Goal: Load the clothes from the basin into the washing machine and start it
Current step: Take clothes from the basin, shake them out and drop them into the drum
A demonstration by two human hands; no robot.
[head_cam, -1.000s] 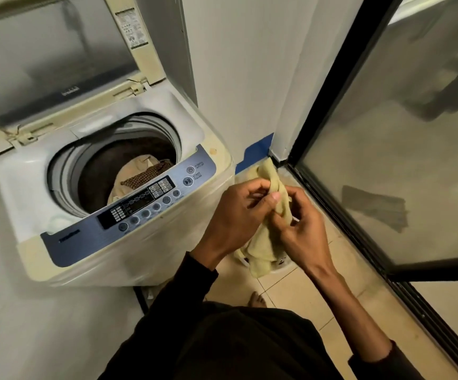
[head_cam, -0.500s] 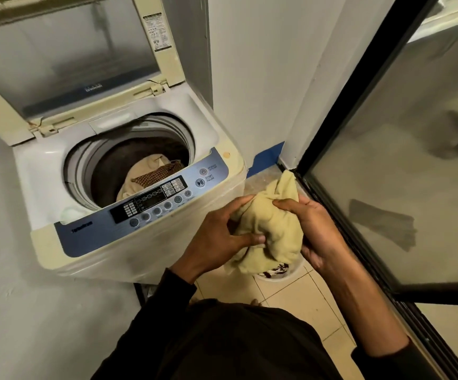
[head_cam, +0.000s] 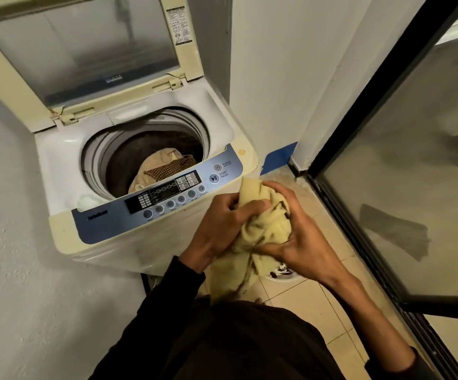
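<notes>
A pale yellow cloth [head_cam: 266, 229] is bunched between both hands, just right of the washing machine's front corner. My left hand [head_cam: 219, 229] grips its left side, my right hand [head_cam: 302, 237] its right and lower side. The top-loading washing machine [head_cam: 66, 165] stands with its lid [head_cam: 82, 50] up. Its drum holds a cream garment [head_cam: 162, 163] and a brown checked one [head_cam: 167, 170]. The blue control panel [head_cam: 107, 223] runs along the front. Under my hands a sliver of the white basin [head_cam: 282, 277] shows on the floor, with dark patterned fabric in it.
A white wall [head_cam: 277, 64] stands right behind the machine, with blue tape [head_cam: 280, 157] at its foot. A black-framed glass door [head_cam: 400, 174] runs along the right. The floor is beige tile [head_cam: 304, 300]. Another white wall closes off the left.
The yellow cloth has been gathered from a hanging strip into a tighter bundle between both hands. My view has shifted, so the machine sits more to the right in the frame.
</notes>
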